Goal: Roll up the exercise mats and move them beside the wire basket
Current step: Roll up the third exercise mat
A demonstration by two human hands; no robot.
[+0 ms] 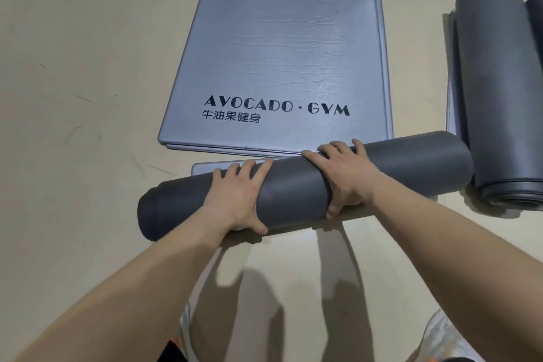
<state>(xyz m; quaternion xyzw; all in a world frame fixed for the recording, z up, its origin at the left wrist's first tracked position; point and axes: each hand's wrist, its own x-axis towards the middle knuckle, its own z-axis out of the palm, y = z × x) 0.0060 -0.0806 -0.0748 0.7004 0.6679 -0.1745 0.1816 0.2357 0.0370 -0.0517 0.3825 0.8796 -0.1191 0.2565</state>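
Grey rolled mat [293, 188], open floor [73, 156] leftward

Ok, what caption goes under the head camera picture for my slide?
Left hand and right hand grip a rolled grey mat beside the flat printed mat.

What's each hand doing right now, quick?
Left hand: grips the rolled mat, fingers over the top, thumb on the near side.
Right hand: grips the same rolled mat, fingers curled over it.
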